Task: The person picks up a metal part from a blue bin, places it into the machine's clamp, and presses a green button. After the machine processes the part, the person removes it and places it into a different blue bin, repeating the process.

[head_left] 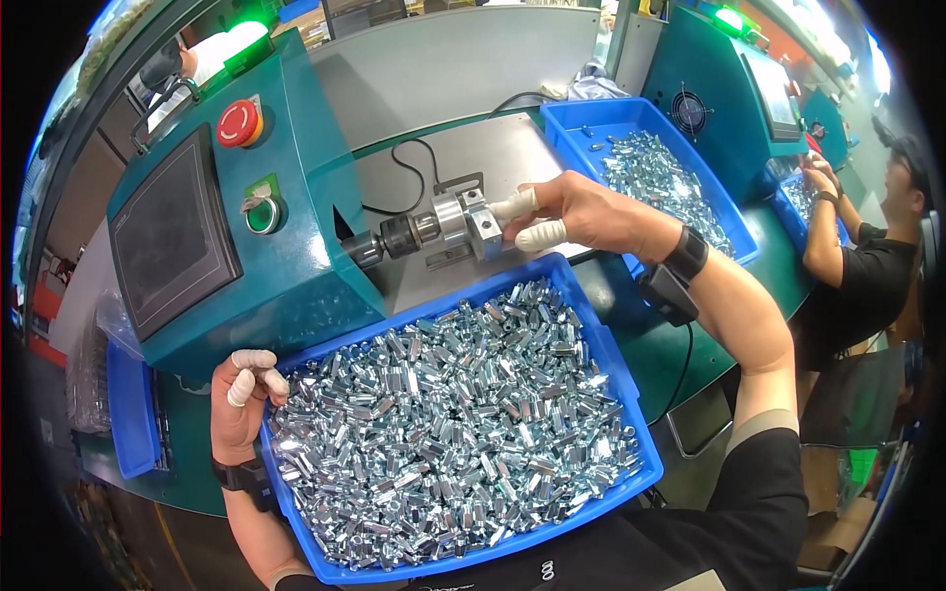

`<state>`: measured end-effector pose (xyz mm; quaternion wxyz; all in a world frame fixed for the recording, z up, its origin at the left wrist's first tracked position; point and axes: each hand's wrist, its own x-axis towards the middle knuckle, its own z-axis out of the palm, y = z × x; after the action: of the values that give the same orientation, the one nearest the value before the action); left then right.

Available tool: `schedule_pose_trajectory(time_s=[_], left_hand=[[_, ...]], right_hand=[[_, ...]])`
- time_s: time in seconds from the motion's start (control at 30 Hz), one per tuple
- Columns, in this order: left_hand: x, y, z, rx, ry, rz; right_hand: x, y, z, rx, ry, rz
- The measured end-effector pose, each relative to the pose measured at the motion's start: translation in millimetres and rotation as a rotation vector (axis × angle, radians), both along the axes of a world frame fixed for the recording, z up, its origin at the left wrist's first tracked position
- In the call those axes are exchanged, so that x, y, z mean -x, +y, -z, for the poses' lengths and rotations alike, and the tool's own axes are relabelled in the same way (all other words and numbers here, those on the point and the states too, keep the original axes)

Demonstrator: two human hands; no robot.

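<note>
My right hand (581,217), with white finger cots on its fingertips, reaches to the metal clamping fixture (471,225) of a green machine. Its fingers close around the fixture's right end; what lies between them is hidden. Left of the fixture, a dark chuck (399,237) lines up with it on a shaft from the machine. Over the left rim of a blue bin (631,394), my left hand (244,399) is held with curled, cot-covered fingers; anything in them is too small to make out. Shiny hexagonal metal pieces (453,424) fill that bin.
The machine's housing (315,187) carries a red stop button (239,123), a green button (262,215) and a dark screen (172,236). A second blue bin (734,222) of metal pieces stands at the back right. Another person (867,246) works at the far right.
</note>
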<state>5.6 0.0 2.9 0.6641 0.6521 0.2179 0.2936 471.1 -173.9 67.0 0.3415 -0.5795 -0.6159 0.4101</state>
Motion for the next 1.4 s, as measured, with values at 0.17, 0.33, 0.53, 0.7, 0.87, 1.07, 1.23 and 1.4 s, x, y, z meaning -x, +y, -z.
schedule_pose_trajectory(time_s=[0.17,0.33,0.53,0.7,0.87,1.07,1.23,1.4], left_hand=[[-2.7,-0.5,-3.9,-0.013,0.016,-0.008],[-3.5,-4.8,-5.8,-0.027,0.035,-0.01],[-1.1,-4.3,-2.7,-0.032,0.028,-0.019],[0.2,-1.3,-1.5,-0.042,0.02,-0.019],[1.5,0.3,-0.9,-0.002,-0.014,-0.035],[3.3,1.9,-0.1,0.001,-0.016,-0.039],[4.9,2.6,0.2,0.015,-0.019,-0.039],[8.7,-6.1,-27.8,-0.086,0.16,0.077]], right_hand=[[-14.3,12.8,6.0,0.031,0.02,-0.05],[-16.5,11.3,20.4,-0.016,0.19,-0.004],[-16.6,9.4,17.0,-0.015,0.14,-0.069],[-18.0,7.1,16.4,-0.045,0.141,-0.085],[-21.2,12.1,24.1,-0.131,0.032,-0.133],[-21.9,13.2,25.2,-0.083,0.11,-0.097],[-23.2,7.1,21.6,0.005,0.166,0.045],[-21.0,-2.7,6.9,0.034,0.181,0.105]])
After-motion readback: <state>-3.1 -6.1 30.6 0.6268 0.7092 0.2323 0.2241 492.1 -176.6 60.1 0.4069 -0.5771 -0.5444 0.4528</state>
